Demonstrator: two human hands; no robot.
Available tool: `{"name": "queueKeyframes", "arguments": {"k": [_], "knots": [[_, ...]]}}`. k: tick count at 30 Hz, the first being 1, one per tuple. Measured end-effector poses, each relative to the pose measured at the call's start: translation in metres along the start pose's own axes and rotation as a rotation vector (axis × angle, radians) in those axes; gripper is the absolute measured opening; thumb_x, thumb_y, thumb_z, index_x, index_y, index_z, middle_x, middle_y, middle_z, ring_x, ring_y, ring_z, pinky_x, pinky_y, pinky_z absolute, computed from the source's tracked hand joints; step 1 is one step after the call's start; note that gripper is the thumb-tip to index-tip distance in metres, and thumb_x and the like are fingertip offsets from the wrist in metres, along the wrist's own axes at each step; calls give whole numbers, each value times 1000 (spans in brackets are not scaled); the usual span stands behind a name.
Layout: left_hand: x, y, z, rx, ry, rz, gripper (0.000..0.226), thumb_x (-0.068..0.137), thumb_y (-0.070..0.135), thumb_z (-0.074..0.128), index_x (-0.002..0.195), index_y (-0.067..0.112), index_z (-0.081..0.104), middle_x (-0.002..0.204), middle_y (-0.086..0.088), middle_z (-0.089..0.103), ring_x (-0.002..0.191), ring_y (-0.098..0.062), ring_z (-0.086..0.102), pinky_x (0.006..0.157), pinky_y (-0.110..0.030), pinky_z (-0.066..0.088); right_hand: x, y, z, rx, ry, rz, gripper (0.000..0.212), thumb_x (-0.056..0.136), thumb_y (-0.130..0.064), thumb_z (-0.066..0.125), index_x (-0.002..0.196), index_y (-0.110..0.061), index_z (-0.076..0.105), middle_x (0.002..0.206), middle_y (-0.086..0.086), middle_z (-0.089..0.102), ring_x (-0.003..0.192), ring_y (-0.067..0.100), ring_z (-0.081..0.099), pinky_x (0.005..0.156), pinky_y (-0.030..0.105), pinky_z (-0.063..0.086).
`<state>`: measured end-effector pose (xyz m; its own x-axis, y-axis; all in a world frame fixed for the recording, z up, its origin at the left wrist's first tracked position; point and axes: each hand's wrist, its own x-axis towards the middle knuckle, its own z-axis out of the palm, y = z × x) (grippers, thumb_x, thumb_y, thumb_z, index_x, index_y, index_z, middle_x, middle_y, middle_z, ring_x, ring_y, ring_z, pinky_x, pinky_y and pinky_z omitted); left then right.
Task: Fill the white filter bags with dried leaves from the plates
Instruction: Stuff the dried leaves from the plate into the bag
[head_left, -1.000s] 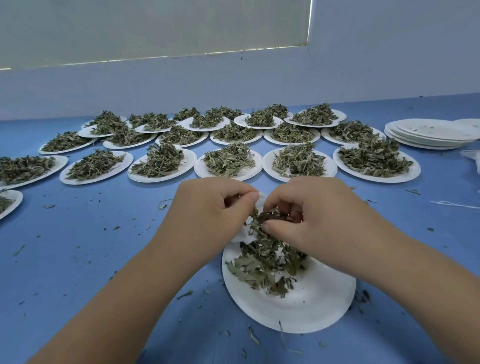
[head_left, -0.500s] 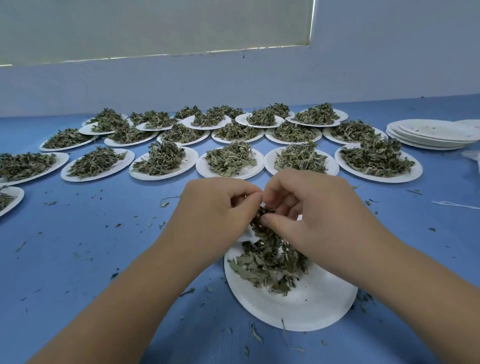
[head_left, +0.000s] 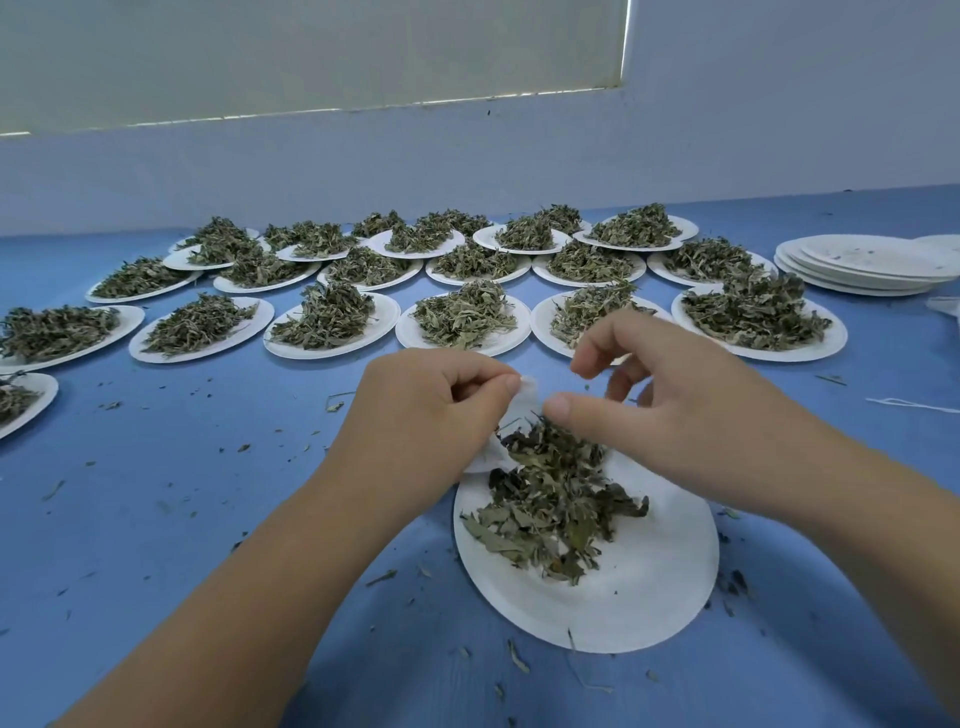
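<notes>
A white paper plate (head_left: 639, 587) lies near the front of the blue table with a pile of dried leaves (head_left: 556, 499) on its far half. My left hand (head_left: 426, 421) pinches a white filter bag (head_left: 511, 415) by its top edge, just above the pile; most of the bag is hidden behind that hand. My right hand (head_left: 660, 395) hovers beside the bag's mouth with thumb and fingers spread apart and loosely bent, holding nothing that I can see.
Several white plates heaped with dried leaves (head_left: 462, 317) fill the back of the table in rows. A stack of bare plates (head_left: 862, 265) stands at the far right. A white string (head_left: 909, 402) lies at the right. Leaf crumbs dot the blue table (head_left: 156, 493).
My right hand has lifted from the bag's mouth and its fingers have spread apart; before, it was pinching leaves there. The left hand keeps its hold on the bag.
</notes>
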<state>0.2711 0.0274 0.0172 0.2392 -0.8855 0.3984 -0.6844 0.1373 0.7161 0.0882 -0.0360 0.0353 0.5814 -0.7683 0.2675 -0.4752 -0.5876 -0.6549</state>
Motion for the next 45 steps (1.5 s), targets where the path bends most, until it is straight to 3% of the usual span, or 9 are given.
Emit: {"name": "queueKeyframes", "arguments": {"k": [2, 5, 12, 18, 23, 29, 35, 41, 45], "knots": [[1, 0, 0, -3, 3, -9, 13, 89, 25, 66, 80, 28, 76, 54, -3, 60, 39, -3, 45, 47, -26, 44, -1, 1, -1, -76, -181, 74, 62, 48, -83, 57, 98, -48, 44, 100, -31, 47, 83, -13, 52, 59, 14, 41], [1, 0, 0, 7, 0, -1, 13, 89, 25, 66, 81, 28, 76, 56, -3, 61, 39, -3, 46, 48, -26, 45, -2, 2, 7, -161, -281, 77, 68, 49, -76, 71, 102, -49, 39, 108, -29, 44, 87, -8, 53, 64, 16, 42], [0, -1, 0, 5, -3, 5, 13, 89, 23, 66, 80, 27, 75, 58, -4, 62, 40, -3, 46, 49, -25, 46, -2, 6, 16, -213, -164, 30, 40, 71, -49, 76, 95, -40, 46, 94, -20, 55, 79, -3, 57, 67, 21, 47], [-1, -1, 0, 17, -4, 14, 13, 89, 24, 66, 80, 28, 75, 58, -3, 62, 40, -3, 46, 50, -26, 46, -3, 5, 19, -233, -211, 42, 45, 64, -60, 73, 97, -45, 47, 94, -24, 53, 79, -5, 54, 66, 17, 45], [-1, 0, 0, 29, 3, 30, 14, 89, 22, 66, 80, 26, 75, 59, -3, 62, 42, -4, 47, 51, -27, 46, -4, 3, 22, -260, -160, 15, 34, 75, -47, 74, 98, -42, 49, 90, -26, 50, 81, -7, 51, 67, 17, 44], [-4, 2, 1, 49, 18, 57, 14, 88, 23, 66, 76, 27, 72, 63, 2, 63, 48, -11, 53, 52, -30, 47, -3, 1, 14, -188, -106, 7, 19, 76, -32, 75, 82, -35, 57, 77, -20, 59, 72, -2, 56, 59, 17, 46], [-5, 4, 2, 62, 25, 86, 13, 88, 25, 66, 81, 23, 76, 63, 3, 62, 55, -13, 56, 55, -33, 48, -3, -3, 5, 0, -71, -18, 14, 70, -33, 79, 75, -33, 66, 77, -23, 63, 65, -3, 57, 60, 12, 46], [-6, 6, 3, 74, 31, 121, 13, 88, 23, 66, 83, 20, 77, 63, 1, 61, 56, -14, 56, 55, -34, 47, -4, -9, 10, -10, 10, -68, 12, 72, -30, 77, 73, -34, 66, 78, -32, 60, 64, -4, 56, 60, 10, 44], [-6, 6, 2, 72, 30, 114, 13, 89, 21, 66, 83, 18, 77, 61, -1, 61, 55, -14, 56, 56, -33, 48, -6, -10, 8, 10, 39, -104, 11, 73, -26, 77, 73, -32, 68, 74, -29, 63, 59, -2, 59, 51, 8, 42]]}}
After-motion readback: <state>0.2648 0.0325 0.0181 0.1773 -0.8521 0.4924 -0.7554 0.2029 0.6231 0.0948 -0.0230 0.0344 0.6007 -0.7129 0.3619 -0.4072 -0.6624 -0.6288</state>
